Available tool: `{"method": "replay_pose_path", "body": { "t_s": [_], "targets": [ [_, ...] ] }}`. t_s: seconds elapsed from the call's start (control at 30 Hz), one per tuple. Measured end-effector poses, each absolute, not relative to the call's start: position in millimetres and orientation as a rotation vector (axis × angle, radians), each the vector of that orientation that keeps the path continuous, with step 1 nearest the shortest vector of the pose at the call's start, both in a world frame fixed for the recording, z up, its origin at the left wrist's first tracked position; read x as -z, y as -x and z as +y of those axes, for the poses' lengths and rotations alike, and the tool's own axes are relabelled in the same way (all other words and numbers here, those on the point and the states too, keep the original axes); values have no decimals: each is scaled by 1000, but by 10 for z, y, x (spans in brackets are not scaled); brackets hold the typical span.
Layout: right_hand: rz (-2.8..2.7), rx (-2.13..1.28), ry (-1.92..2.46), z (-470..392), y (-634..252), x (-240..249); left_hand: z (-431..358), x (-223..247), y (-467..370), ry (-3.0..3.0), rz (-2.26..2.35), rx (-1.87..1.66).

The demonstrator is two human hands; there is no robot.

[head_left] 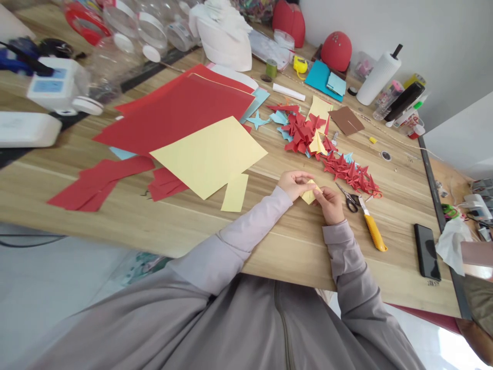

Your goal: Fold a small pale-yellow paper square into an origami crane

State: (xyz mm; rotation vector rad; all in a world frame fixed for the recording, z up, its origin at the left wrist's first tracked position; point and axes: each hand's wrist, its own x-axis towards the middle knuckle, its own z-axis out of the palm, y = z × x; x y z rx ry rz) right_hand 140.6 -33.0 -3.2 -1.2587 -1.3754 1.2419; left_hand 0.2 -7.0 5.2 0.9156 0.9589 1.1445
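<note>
A small piece of folded yellow paper point(309, 195) is pinched between my two hands, just above the table near its front edge. My left hand point(296, 184) grips its upper left side with thumb and fingers. From the right, my right hand point(329, 204) closes on the other side. Close by on the right lie black-handled scissors point(351, 202) and a yellow utility knife point(373, 226). Beyond my hands is a pile of folded red paper stars point(302, 134), with a yellow folded piece point(318, 144) on top. A yellow paper strip point(234, 193) lies to the left.
Large red sheets point(173, 113) and a yellow sheet point(210, 154) spread across the left, with cut red strips point(96, 187) in front. A phone point(427, 252) lies at the right edge. Plastic bottles point(108, 67) and a white spray-like bottle point(379, 77) stand at the back.
</note>
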Motion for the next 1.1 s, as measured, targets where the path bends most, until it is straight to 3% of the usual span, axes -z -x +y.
{"method": "replay_pose_path", "body": {
  "t_s": [1.1],
  "targets": [
    [-1133,-1204,1229,-312,-1386,134,-28,41,-50,-654,918,-1237]
  ]
}}
